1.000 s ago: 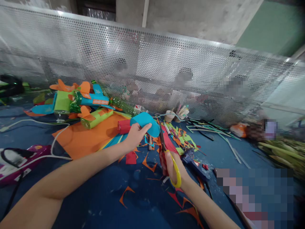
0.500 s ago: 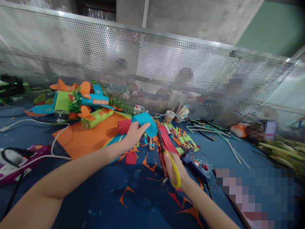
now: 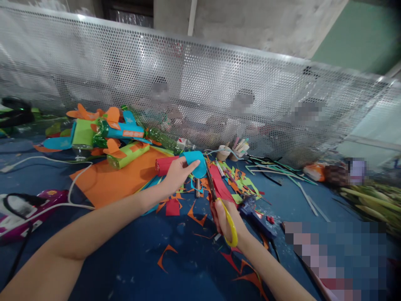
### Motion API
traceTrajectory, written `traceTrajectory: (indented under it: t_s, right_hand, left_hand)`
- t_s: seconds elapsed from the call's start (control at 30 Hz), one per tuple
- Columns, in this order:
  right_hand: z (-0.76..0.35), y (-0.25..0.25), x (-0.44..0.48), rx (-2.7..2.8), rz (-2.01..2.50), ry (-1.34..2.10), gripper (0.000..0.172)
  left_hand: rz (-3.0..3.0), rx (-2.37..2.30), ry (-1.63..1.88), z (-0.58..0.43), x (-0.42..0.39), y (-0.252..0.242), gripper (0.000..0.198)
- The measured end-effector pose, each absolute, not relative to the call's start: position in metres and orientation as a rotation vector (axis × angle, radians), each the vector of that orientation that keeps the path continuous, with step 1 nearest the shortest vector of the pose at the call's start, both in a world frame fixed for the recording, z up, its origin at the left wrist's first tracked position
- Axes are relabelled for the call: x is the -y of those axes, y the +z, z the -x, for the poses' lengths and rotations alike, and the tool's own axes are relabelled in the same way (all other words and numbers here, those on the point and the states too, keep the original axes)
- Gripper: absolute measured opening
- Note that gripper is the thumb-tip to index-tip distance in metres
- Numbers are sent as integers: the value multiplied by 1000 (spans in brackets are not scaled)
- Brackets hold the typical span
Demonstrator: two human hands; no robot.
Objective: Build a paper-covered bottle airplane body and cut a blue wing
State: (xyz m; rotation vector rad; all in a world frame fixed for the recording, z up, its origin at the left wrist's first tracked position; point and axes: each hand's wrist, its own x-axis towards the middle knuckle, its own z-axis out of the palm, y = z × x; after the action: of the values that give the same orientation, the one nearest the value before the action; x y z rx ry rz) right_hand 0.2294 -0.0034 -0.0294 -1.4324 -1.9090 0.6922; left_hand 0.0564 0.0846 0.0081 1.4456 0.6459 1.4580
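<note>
Between thumb and fingers, my left hand (image 3: 178,173) pinches a piece of blue paper (image 3: 198,164) with a rounded edge. My right hand (image 3: 227,217) is closed around the yellow handle of a pair of scissors (image 3: 213,190), whose dark blades point up and away, alongside the right edge of the paper. Behind my left hand lies a red-wrapped bottle (image 3: 163,165). Orange paper scraps (image 3: 197,214) and a red paper square (image 3: 172,207) lie on the blue table below the hands. Just right of my right hand is a blue glue gun (image 3: 257,215).
Bottles dressed in coloured paper (image 3: 125,131) and an orange sheet (image 3: 94,179) fill the left. Cups of pens (image 3: 239,149) stand at the back, before a perforated metal screen (image 3: 200,83) with people behind it. White cables (image 3: 75,179) run at left.
My left hand has shifted and turned the blue paper slightly; less of it shows on the left, and its edge beside the blades looks rounder. My right hand stays nearly in place.
</note>
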Motion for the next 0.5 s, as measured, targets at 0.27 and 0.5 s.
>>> traceTrajectory:
  t_s: [0.27,0.5]
  right_hand:
    - [-228,-29,4,1876,1462,687,53]
    - [-226,-28,6,1832,1488,694,52]
  left_hand:
    - [-1404,-627,1442,-57,-85,8,36]
    - [-1437,-651,1451,-56,-82,13,31]
